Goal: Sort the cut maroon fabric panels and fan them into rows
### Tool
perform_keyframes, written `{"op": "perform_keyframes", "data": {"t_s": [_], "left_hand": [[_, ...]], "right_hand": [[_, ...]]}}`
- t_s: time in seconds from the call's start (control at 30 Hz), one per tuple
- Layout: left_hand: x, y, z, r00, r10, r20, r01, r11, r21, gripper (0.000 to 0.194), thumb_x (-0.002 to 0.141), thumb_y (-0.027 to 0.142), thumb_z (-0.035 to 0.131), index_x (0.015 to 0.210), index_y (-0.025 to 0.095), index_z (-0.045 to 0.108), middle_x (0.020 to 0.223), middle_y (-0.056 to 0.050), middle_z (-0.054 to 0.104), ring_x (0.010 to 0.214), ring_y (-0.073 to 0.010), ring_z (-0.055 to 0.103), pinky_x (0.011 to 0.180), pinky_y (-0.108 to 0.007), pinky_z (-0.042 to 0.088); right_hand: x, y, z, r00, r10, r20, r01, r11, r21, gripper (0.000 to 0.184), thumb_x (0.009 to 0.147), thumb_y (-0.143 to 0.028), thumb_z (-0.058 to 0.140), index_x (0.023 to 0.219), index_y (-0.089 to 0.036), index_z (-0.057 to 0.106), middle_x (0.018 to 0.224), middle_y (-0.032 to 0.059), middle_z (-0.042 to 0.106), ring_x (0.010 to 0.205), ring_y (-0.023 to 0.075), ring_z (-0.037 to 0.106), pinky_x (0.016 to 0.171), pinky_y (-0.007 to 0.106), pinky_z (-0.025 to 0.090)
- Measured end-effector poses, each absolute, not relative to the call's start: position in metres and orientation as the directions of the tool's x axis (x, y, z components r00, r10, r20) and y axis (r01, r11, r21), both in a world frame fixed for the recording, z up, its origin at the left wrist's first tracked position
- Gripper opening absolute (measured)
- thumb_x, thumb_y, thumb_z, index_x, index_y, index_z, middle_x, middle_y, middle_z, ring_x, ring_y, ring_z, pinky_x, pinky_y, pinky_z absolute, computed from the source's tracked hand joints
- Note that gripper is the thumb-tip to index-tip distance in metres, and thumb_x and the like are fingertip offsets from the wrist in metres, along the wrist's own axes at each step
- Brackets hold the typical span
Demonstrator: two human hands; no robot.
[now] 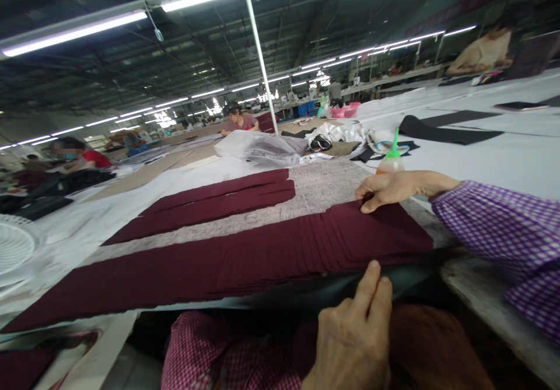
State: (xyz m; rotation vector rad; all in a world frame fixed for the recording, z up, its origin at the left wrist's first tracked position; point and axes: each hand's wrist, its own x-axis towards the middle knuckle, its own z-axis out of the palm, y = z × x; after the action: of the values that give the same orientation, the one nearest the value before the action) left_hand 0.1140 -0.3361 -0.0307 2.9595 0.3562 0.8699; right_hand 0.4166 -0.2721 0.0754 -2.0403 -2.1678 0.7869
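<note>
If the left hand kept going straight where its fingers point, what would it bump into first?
The left hand would probably meet the near edge of the fanned maroon cloth; I can't tell how big the gap is.

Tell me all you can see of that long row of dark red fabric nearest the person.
The row of fabric pieces is deep maroon, plain and matte, apparently thin cloth. Many overlapping layers lie fanned out like cards, their stepped edges clearest toward the right, where they bunch closer. It lies flat, stretching from lower left to right, partly over a mottled grey surface. The right hand rests thumb-down at its far edge; the left hand has fingertips by its near edge, contact unclear.
</note>
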Motion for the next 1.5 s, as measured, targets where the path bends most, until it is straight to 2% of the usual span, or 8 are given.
{"op": "perform_keyframes", "data": {"t_s": [0.23,0.43,0.63,0.73,1.07,1.33,1.5], "left_hand": [[0.115,-0.338,-0.029,0.816,0.234,0.528,0.211,-0.972,0.105,0.048,0.093,0.008,0.039,0.139,0.007,0.053,0.153,-0.015,0.044,0.074,-0.0172,0.076,0.056,-0.028,0.063],[0.114,-0.337,-0.029,0.815,0.236,0.529,0.207,-0.972,0.115,0.049,0.093,0.008,0.039,0.140,0.007,0.051,0.155,-0.014,0.042,0.074,-0.0176,0.076,0.055,-0.029,0.063],[0.114,-0.337,-0.030,0.796,0.227,0.562,0.196,-0.974,0.116,0.047,0.091,0.007,0.041,0.137,0.008,0.054,0.153,-0.012,0.044,0.071,-0.0166,0.075,0.054,-0.029,0.063],[0.116,-0.337,-0.030,0.764,0.223,0.605,0.197,-0.974,0.110,0.045,0.091,0.008,0.040,0.133,0.007,0.057,0.150,-0.013,0.049,0.067,-0.0171,0.075,0.051,-0.030,0.062],[0.112,-0.334,-0.031,0.795,0.227,0.562,0.210,-0.973,0.096,0.048,0.092,0.007,0.039,0.138,0.009,0.053,0.154,-0.011,0.043,0.073,-0.0167,0.076,0.056,-0.028,0.063],[0.112,-0.331,-0.029,0.785,0.235,0.573,0.196,-0.972,0.130,0.048,0.093,0.007,0.039,0.139,0.007,0.052,0.155,-0.013,0.041,0.069,-0.0165,0.075,0.061,-0.029,0.065],[0.114,-0.330,-0.023,0.757,0.270,0.595,0.217,-0.963,0.161,0.046,0.094,0.009,0.039,0.136,0.006,0.057,0.151,-0.014,0.047,0.066,-0.0182,0.075,0.061,-0.032,0.066]], "right_hand": [[0.420,-0.269,0.074,-0.085,0.958,-0.275,0.922,-0.029,-0.386,0.037,0.070,-0.051,0.065,0.088,-0.019,0.070,0.089,0.0079,0.071,0.088,0.0313,0.064,0.076,0.038,0.048],[0.420,-0.271,0.074,-0.132,0.946,-0.295,0.911,-0.001,-0.412,0.033,0.073,-0.049,0.067,0.087,-0.020,0.069,0.086,0.0056,0.070,0.084,0.0284,0.063,0.075,0.036,0.047],[0.419,-0.272,0.074,-0.265,0.904,-0.335,0.882,0.088,-0.462,0.032,0.090,-0.049,0.065,0.086,-0.017,0.064,0.080,-0.0003,0.062,0.076,0.0184,0.060,0.075,0.035,0.048],[0.418,-0.271,0.074,-0.325,0.886,-0.332,0.860,0.130,-0.493,0.034,0.095,-0.048,0.063,0.082,-0.016,0.061,0.076,-0.0024,0.059,0.072,0.0164,0.059,0.073,0.033,0.049],[0.415,-0.278,0.080,-0.382,0.882,-0.275,0.816,0.183,-0.548,0.035,0.097,-0.045,0.063,0.078,-0.015,0.061,0.071,-0.0042,0.057,0.068,0.0148,0.058,0.069,0.030,0.049],[0.409,-0.279,0.081,-0.400,0.880,-0.257,0.808,0.206,-0.552,0.037,0.098,-0.046,0.061,0.077,-0.016,0.060,0.070,-0.0047,0.055,0.067,0.0142,0.057,0.068,0.029,0.048],[0.409,-0.278,0.080,-0.398,0.878,-0.266,0.818,0.208,-0.536,0.036,0.098,-0.046,0.061,0.079,-0.016,0.060,0.072,-0.0040,0.056,0.068,0.0148,0.058,0.069,0.031,0.049]]}}
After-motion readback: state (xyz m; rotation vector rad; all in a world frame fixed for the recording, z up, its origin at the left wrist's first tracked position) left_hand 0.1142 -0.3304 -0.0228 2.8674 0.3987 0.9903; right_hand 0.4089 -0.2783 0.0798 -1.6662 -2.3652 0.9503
